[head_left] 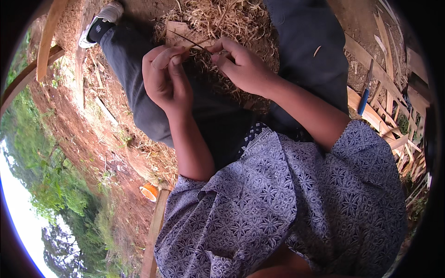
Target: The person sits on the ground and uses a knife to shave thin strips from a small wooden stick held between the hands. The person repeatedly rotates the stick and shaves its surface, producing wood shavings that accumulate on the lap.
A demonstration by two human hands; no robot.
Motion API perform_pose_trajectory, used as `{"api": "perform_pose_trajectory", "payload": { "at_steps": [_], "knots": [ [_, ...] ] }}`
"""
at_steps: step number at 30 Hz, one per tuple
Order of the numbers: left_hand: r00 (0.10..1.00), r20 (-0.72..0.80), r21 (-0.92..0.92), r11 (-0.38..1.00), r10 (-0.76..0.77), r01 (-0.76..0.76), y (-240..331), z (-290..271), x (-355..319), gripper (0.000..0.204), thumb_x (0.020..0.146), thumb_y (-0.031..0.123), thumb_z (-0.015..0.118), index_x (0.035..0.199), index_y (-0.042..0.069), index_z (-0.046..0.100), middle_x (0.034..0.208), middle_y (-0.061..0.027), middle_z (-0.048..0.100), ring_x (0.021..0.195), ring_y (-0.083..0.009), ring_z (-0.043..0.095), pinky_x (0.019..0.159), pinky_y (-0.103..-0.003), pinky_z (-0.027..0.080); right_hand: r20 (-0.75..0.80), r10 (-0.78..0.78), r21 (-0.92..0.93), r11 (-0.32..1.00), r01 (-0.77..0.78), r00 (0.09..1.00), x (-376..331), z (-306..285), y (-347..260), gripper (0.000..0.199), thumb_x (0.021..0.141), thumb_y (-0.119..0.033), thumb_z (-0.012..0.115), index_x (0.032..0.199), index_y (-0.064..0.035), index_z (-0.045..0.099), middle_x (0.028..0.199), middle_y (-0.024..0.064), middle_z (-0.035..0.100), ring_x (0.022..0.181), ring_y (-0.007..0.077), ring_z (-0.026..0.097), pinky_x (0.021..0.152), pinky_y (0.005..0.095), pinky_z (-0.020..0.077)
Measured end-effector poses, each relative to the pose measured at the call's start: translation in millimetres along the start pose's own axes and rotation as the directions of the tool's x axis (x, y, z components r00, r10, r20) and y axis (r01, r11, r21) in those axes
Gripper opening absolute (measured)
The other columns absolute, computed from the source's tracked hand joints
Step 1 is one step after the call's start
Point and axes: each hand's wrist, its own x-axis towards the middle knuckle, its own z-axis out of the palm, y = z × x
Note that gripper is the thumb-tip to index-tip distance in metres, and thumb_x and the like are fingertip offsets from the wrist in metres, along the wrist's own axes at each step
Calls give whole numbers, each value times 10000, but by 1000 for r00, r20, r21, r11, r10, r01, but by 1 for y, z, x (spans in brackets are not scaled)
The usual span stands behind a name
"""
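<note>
My right hand (243, 65) is closed in a pinch, thumb against forefinger, at the near end of a thin dark rod (185, 39). Whether that rod is a blade or a stick I cannot make out. From the closed fingertips of my left hand (168, 81) a slim pale strip of wood (196, 45) reaches toward the right hand and meets the rod. Both hands are raised between my spread legs, over a heap of curled wood shavings (227, 21). A small flat piece of wood (177, 28) lies just beyond the left fingers.
A knife with a blue handle (364, 102) rests among split strips (384, 118) on the right. Curved planks (48, 37) stand at the upper left. An orange cup-like object (149, 191) lies on the reddish earth beside a wooden beam (155, 231), with green trees (60, 185) farther left.
</note>
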Motion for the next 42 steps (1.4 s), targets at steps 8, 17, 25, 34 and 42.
{"api": "perform_pose_trajectory", "payload": {
  "at_steps": [8,17,25,34,42],
  "knots": [
    [1000,-28,-23,1000,-4,3,-3,1,2,106,1002,-36,576,1037,-46,675,1040,-134,632,859,-179,668,773,-280,574,-67,-79,-25,997,77,995,4,6,20,239,1058,-254,588,1208,-67,593,751,-10,577,683,56,550,634,263,457],
    [997,-23,92,993,75,-73,2,-4,3,112,995,-43,574,1036,-41,678,1026,-136,643,874,-185,667,779,-287,563,46,42,-48,998,-39,998,11,3,27,263,1069,-268,547,1269,-97,558,750,5,583,507,65,484,470,279,394],
    [995,-30,220,972,92,-83,10,-17,-15,111,971,-46,607,1033,-28,697,1009,-136,654,870,-200,684,744,-303,576,114,177,142,971,-192,978,1,-4,14,271,1074,-203,503,1297,-48,491,877,53,648,561,82,586,482,252,474],
    [957,123,618,735,261,-280,32,-43,-56,226,842,-73,744,1023,48,682,933,-98,722,821,-244,718,685,-328,587,197,80,-91,994,-63,977,5,-4,15,314,1040,-287,547,1279,-85,518,810,42,663,619,114,616,560,296,487],
    [958,138,669,690,250,-276,41,-41,-55,233,830,-61,768,1010,54,673,963,-102,703,846,-248,709,706,-340,578,269,6,-340,936,89,963,30,-10,3,301,999,-332,582,1187,-100,612,941,128,710,918,303,700,822,442,526]
  ]
}}
